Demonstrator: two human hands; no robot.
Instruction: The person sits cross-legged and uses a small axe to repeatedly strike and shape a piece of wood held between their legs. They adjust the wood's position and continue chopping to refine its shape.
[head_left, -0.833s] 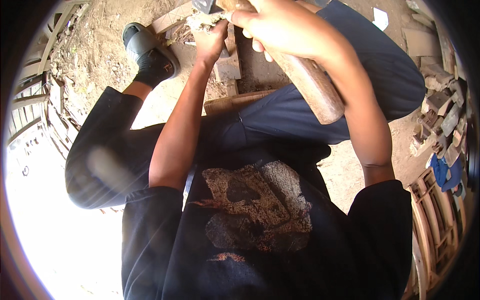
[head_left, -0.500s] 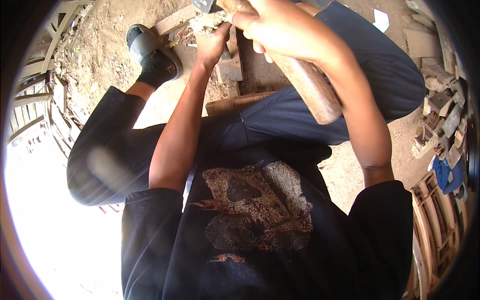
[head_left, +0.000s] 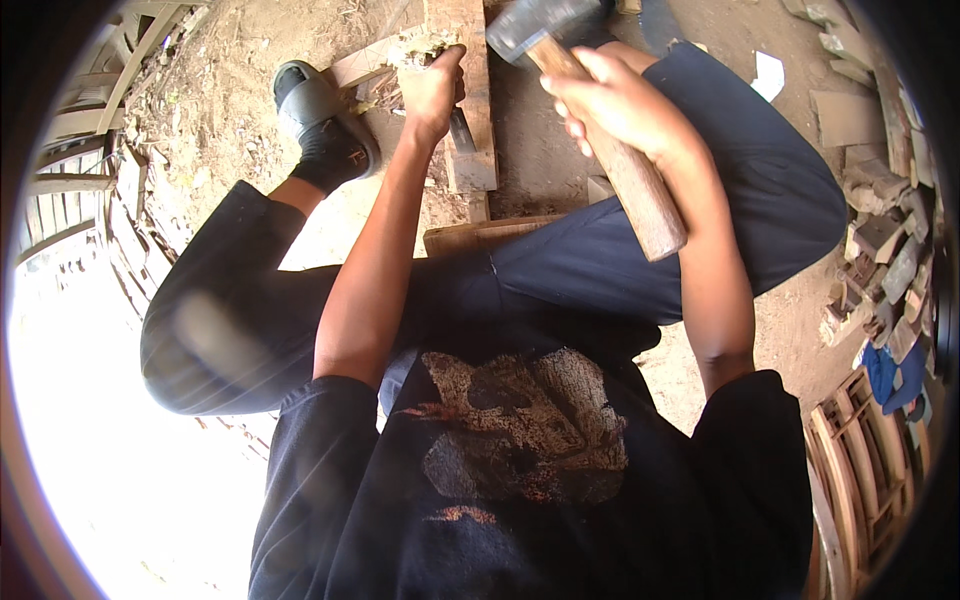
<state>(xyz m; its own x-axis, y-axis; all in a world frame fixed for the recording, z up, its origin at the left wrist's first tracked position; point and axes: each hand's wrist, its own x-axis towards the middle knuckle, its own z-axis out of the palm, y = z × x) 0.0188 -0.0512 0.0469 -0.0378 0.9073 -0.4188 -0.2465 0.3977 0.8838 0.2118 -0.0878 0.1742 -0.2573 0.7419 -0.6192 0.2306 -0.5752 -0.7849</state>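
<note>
My left hand [head_left: 432, 92] is closed round a chisel. Its pale, frayed top end [head_left: 420, 46] sticks out above my fist, and the dark metal blade [head_left: 461, 132] shows below, against a wooden board [head_left: 473, 172]. Most of the handle is hidden by my fingers. My right hand [head_left: 615, 105] grips a hammer by its thick wooden handle [head_left: 640, 200]. The grey metal hammer head [head_left: 545, 28], slightly blurred, hangs to the right of the chisel's top, apart from it.
Another wooden piece [head_left: 480, 237] lies between my legs. My left foot in a grey sandal [head_left: 310, 105] rests on the dirt ground. Wood offcuts [head_left: 885, 215] are piled at the right, above a slatted wooden frame [head_left: 865, 450] and blue cloth [head_left: 890, 372]. More timber [head_left: 75, 185] stands at the left.
The hammer has swung right, away from the chisel's frayed top, with my right hand. My left hand keeps its hold on the chisel; the view has shifted slightly.
</note>
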